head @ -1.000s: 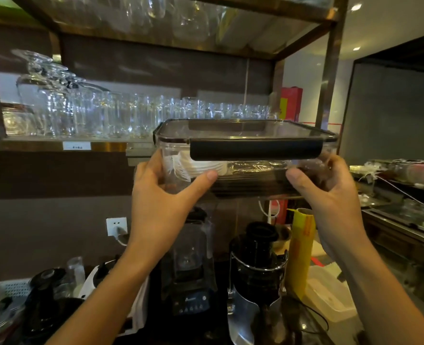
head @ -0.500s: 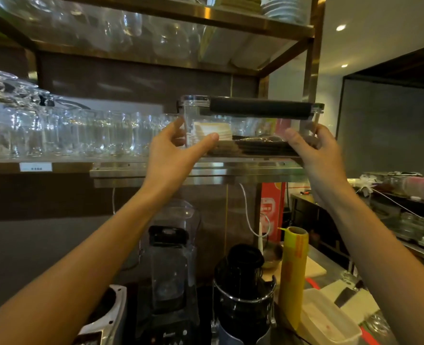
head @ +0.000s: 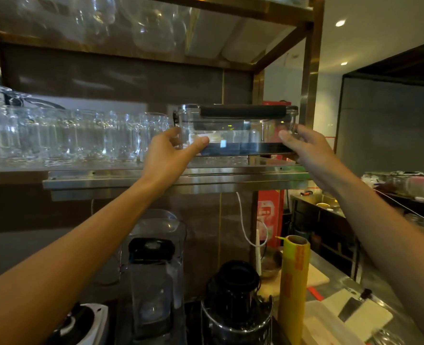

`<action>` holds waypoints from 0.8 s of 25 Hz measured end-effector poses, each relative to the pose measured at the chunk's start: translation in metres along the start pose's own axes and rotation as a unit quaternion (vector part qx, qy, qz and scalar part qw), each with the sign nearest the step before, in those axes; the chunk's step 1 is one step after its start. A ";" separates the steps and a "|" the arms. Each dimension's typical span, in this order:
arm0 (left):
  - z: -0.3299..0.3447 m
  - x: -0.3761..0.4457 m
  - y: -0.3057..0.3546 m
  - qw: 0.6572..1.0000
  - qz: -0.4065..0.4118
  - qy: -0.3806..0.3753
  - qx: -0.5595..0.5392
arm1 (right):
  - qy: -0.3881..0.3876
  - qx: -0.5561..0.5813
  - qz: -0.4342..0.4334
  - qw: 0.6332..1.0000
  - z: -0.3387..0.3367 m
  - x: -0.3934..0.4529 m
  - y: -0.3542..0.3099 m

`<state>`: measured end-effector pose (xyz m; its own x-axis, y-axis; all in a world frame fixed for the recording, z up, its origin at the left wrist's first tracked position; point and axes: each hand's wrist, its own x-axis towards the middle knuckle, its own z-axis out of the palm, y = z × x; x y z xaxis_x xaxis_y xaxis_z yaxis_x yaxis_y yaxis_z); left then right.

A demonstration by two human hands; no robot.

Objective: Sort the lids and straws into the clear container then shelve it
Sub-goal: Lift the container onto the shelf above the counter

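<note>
- Clear container (head: 235,130) sat between both hands, at the right end of the steel shelf (head: 176,179), base level with the shelf top; could not tell if it rested there fully.
- Left hand (head: 167,155) gripped the container's left end, thumb across the front wall, fingers wrapped behind the corner.
- Right hand (head: 305,150) gripped the right end, thumb on the front wall, palm against the side.
- Container was rectangular and shallow, with see-through rigid plastic walls, rounded corners and a clear lid with a long black latch bar (head: 243,111) along the front edge.
- Inside: pale white pieces (head: 214,138) near the left thumb, a dark flat layer along the bottom; contents blurred, not identifiable.
- Rows of clear glasses (head: 64,138) stood left of the left hand on the same shelf.
- Below the hands: a black juicer (head: 238,295), a blender jar (head: 153,270), a yellow wrap roll (head: 293,282) upright.
</note>
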<state>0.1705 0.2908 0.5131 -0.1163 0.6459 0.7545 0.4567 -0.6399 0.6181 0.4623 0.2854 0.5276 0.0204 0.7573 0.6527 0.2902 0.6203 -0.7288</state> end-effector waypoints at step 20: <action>0.033 0.005 -0.018 0.991 0.042 -0.046 0.121 | 0.012 -0.131 -0.042 0.990 -0.013 0.031 0.060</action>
<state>0.1905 0.3190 0.4986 0.0062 0.6368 0.7710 0.6613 -0.5810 0.4746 0.4926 0.3430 0.5066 0.0081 0.6983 0.7157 0.5301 0.6039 -0.5952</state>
